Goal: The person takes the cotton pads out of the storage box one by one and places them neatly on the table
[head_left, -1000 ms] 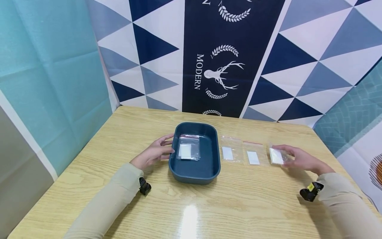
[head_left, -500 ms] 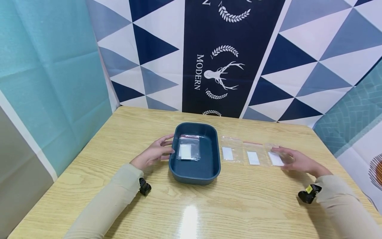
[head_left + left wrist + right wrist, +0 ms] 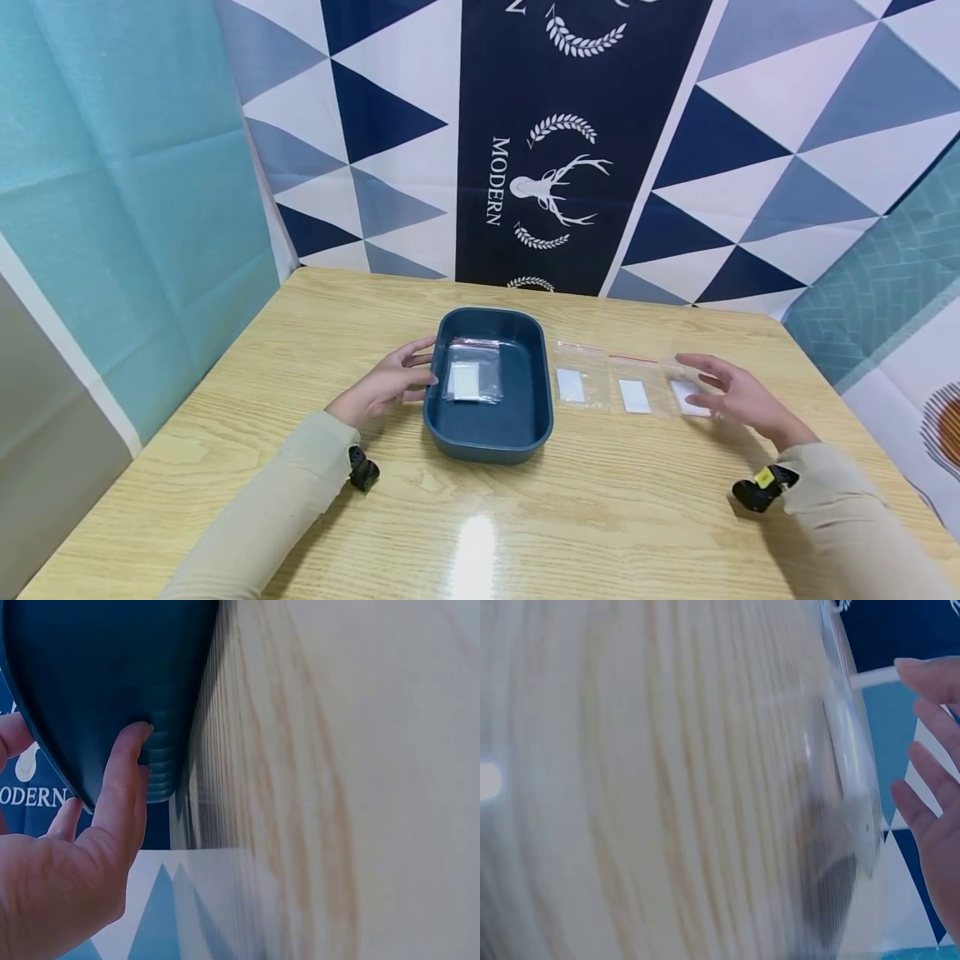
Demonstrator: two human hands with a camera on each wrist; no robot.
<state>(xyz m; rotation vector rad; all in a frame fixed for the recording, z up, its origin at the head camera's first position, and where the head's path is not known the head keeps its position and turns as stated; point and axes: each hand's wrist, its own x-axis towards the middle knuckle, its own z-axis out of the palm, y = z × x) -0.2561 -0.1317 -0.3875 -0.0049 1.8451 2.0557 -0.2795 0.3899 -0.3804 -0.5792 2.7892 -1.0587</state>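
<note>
A dark blue rectangular tub (image 3: 487,452) stands mid-table, holding clear zip bags (image 3: 486,362) with white cards inside. My left hand (image 3: 384,387) touches its left side; in the left wrist view, extended fingers (image 3: 120,780) lie against the tub's outer wall (image 3: 82,682). To the tub's right, clear zip bags lie in a row: the near-tub bag (image 3: 572,387), the middle bag (image 3: 635,397) and the rightmost bag (image 3: 686,397), each with a white card. Over the rightmost one hovers my right hand (image 3: 750,406), fingers spread and apart from it in the right wrist view.
The wooden table (image 3: 600,517) reaches back to a patterned cloth (image 3: 397,192) hung behind it. A teal cloth (image 3: 135,167) hangs at the left. Light glares off the front of the tabletop.
My right hand set the rightmost bag down flat, let go of it and lifted slightly with its fingers spreading. My left hand and the tub stayed still.
</note>
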